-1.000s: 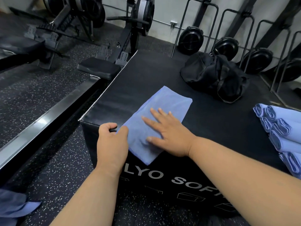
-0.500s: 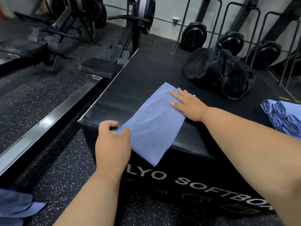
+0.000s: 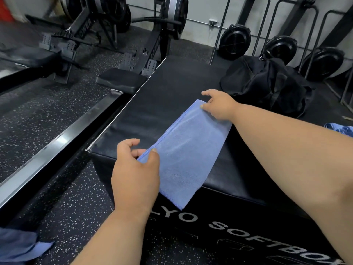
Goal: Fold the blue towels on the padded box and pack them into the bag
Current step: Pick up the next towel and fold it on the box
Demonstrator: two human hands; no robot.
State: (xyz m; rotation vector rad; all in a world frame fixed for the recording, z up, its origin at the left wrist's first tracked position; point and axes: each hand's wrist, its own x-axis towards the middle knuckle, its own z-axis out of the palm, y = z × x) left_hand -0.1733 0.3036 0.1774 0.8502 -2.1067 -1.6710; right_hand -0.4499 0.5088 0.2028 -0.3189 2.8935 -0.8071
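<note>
Gym floor, padded box [image 3: 152, 104] — both hands' grip pinching blue towel [image 3: 187, 150]: left hand [image 3: 135, 169], right hand [image 3: 219, 104].

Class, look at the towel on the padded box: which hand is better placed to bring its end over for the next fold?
Right hand: pinches the towel's far end.

Left hand [image 3: 136, 169] pinches towel [image 3: 188, 150] near corner; right hand [image 3: 219, 104] far corner.

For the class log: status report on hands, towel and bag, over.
Left hand pinches towel near corner; right hand pinches far corner. Towel on padded box, half-folded. Bag beyond, path unobstructed.
</note>
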